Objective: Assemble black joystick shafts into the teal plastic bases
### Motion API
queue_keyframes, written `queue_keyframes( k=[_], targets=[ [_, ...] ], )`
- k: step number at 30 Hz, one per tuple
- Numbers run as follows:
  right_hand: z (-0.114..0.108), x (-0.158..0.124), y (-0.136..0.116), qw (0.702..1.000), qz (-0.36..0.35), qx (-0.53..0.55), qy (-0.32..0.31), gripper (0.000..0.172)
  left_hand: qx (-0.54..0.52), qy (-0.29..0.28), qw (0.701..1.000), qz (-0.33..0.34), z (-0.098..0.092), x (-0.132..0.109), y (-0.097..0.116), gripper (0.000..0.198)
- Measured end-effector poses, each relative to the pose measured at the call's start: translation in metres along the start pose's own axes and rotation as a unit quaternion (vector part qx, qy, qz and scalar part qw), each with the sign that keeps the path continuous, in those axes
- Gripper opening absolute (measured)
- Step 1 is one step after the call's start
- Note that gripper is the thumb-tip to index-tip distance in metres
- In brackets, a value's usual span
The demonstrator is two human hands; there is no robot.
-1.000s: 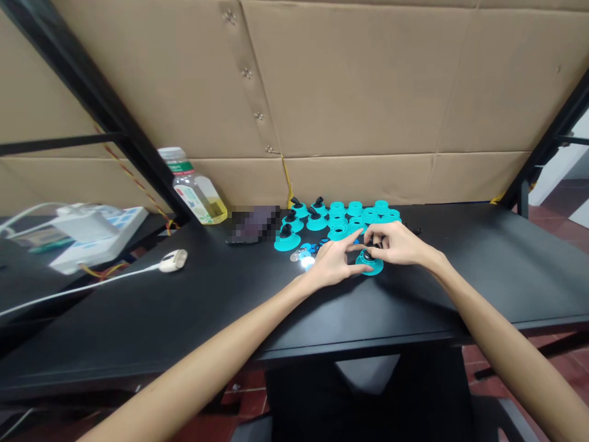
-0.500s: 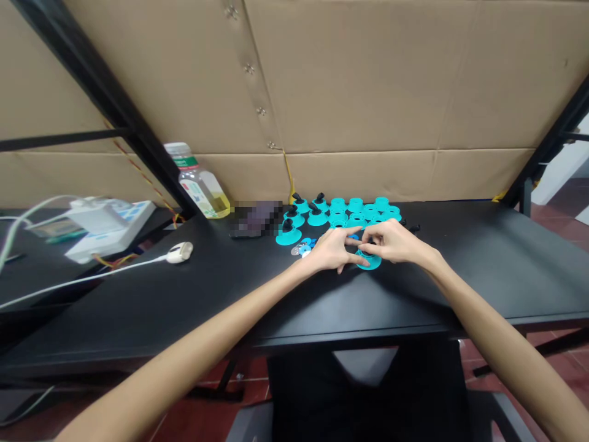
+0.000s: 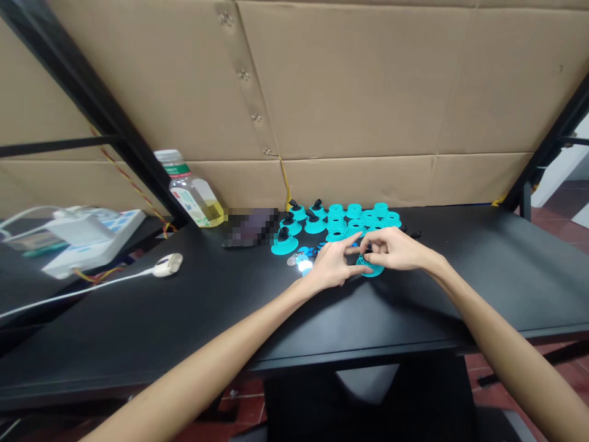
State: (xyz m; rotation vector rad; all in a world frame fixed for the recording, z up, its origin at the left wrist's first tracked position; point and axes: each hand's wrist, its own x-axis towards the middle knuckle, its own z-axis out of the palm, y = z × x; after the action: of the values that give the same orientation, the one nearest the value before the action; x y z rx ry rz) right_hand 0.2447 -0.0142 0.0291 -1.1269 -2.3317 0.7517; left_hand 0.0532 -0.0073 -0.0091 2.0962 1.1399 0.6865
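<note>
Both hands meet over one teal disc-shaped part [image 3: 372, 269] lying on the black table [image 3: 184, 319]. My left hand [image 3: 334, 263] steadies the disc's left rim with thumb and fingers curled. My right hand [image 3: 394, 248] pinches a small black piece at the disc's centre; that piece is mostly hidden by the fingers. Behind the hands lies a cluster of teal discs [image 3: 363, 218], and three at the left carry black knobs [image 3: 284, 233]. Small round metal and blue bits [image 3: 301, 262] lie just left of my left hand.
A plastic bottle of yellowish liquid [image 3: 188, 190] stands at the back left beside a blurred dark object [image 3: 251, 226]. A white device on a cable [image 3: 164, 264] and a white power strip [image 3: 78, 236] lie further left. Cardboard sheets [image 3: 368, 92] wall off the back; black frame posts stand either side.
The hands have stayed on the same teal disc, with the fingers shifting slightly around its centre. The view has wobbled a little.
</note>
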Motion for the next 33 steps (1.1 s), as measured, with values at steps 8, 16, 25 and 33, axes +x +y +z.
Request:
queue_keyframes(
  k=[8, 16, 25, 33],
  targets=[
    [-0.002, 0.006, -0.001, 0.999, 0.01, -0.031, -0.006, 0.016, -0.012, -0.003, 1.0, -0.028, 0.001, 0.003, -0.001, 0.09],
    [0.008, 0.02, 0.008, 0.971, -0.012, -0.219, 0.091, 0.034, -0.026, 0.001, 0.999, -0.047, 0.002, 0.005, 0.0, 0.097],
    [0.008, 0.028, 0.013, 0.918, 0.048, -0.386, 0.082, 0.052, -0.069, 0.007, 0.997, -0.034, 0.007, 0.007, -0.011, 0.099],
    [-0.001, 0.016, 0.004, 0.945, 0.02, -0.309, 0.107, 0.047, -0.051, 0.009, 0.998, -0.024, 0.003, 0.003, -0.01, 0.101]
  ],
)
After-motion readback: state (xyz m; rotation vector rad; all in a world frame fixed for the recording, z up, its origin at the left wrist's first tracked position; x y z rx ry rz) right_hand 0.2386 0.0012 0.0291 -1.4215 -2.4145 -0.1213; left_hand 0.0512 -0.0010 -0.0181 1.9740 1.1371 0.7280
